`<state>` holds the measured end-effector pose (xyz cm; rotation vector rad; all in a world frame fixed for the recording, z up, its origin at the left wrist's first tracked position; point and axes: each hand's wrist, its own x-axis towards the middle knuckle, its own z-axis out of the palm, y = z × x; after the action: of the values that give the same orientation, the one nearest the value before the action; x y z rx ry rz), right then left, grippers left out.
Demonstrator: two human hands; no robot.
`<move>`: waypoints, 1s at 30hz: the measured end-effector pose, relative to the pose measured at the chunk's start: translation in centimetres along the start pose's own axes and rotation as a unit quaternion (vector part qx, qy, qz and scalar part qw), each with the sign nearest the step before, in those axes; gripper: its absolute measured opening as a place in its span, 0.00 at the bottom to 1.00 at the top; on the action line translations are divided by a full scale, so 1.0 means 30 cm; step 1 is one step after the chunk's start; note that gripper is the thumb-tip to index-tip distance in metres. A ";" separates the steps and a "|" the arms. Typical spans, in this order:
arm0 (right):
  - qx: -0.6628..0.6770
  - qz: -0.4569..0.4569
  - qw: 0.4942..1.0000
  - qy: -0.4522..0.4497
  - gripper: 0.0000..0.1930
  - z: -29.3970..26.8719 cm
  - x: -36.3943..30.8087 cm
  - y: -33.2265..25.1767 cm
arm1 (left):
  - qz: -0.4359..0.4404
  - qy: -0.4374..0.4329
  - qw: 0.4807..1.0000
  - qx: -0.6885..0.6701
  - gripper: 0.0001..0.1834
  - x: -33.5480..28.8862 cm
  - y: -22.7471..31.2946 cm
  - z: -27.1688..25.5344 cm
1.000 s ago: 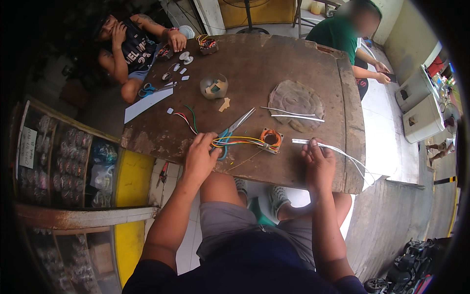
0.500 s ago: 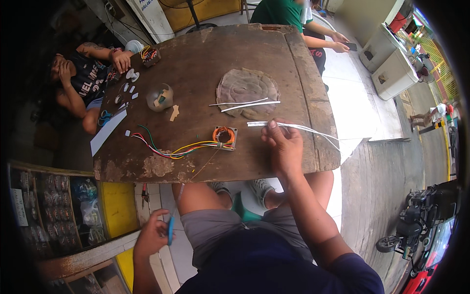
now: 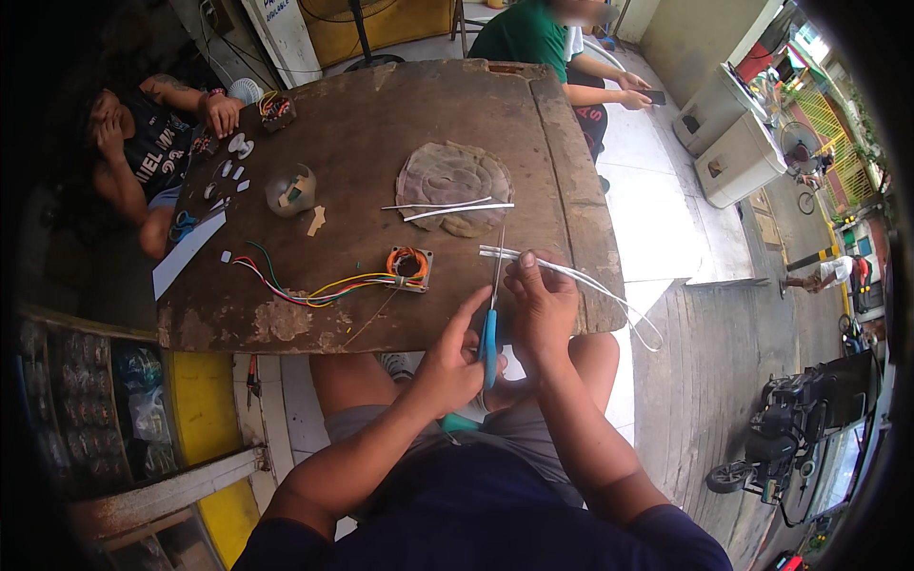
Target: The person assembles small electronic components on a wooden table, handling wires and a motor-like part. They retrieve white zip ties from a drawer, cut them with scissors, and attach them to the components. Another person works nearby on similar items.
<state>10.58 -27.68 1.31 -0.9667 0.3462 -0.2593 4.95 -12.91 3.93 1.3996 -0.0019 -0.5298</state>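
My left hand (image 3: 451,364) is closed on blue-handled scissors (image 3: 490,344) near the table's front edge. Their thin blades point away from me and cross the strands close to their left end; I cannot tell whether they touch. My right hand (image 3: 545,309) pinches these thin white tube-like strands (image 3: 592,283) between thumb and fingers. Their long looped ends trail off to the right, past the table edge. Left of the scissors lies a square motor coil (image 3: 409,269) with orange windings and several coloured wires. Cut white strips (image 3: 460,209) rest on a round brown cloth pad (image 3: 438,171).
The worn wooden table (image 3: 352,124) also carries a round clear bowl (image 3: 290,190), a white sheet (image 3: 188,255), a white spool (image 3: 240,146) and another wound coil (image 3: 276,111). One person (image 3: 157,143) sits at the left, another (image 3: 533,43) beyond the far edge holding a phone.
My left hand has come up from beside my leg, bringing the scissors to the white strands. My right hand still pinches them. The view has shifted slightly right.
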 end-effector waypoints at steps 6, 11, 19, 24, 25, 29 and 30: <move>-0.007 0.020 0.999 -0.030 0.14 0.011 -0.001 0.032 | 0.002 -0.002 1.000 -0.001 0.54 0.057 -0.013 -0.018; -0.002 0.059 0.998 -0.023 0.13 0.044 -0.009 0.051 | 0.005 0.008 0.999 -0.047 0.53 0.051 -0.040 -0.050; -0.061 0.049 0.995 -0.059 0.13 0.053 0.008 0.073 | -0.028 0.002 0.994 -0.106 0.53 0.049 -0.050 -0.074; -0.155 0.064 0.985 -0.042 0.12 0.050 0.027 0.065 | -0.058 -0.015 0.985 -0.161 0.54 0.056 -0.057 -0.083; -0.154 0.055 0.986 -0.041 0.12 0.053 0.029 0.063 | -0.058 -0.017 0.983 -0.171 0.54 0.059 -0.058 -0.087; -0.170 0.045 0.984 -0.041 0.12 0.053 0.037 0.063 | -0.068 -0.029 0.975 -0.209 0.54 0.060 -0.054 -0.084; -0.173 0.044 0.983 -0.043 0.12 0.049 0.039 0.066 | -0.072 -0.024 0.974 -0.214 0.54 0.055 -0.047 -0.084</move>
<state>12.37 -25.93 0.22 -1.2976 0.3593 -0.0763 6.68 -11.26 1.63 0.9680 0.1673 -0.6419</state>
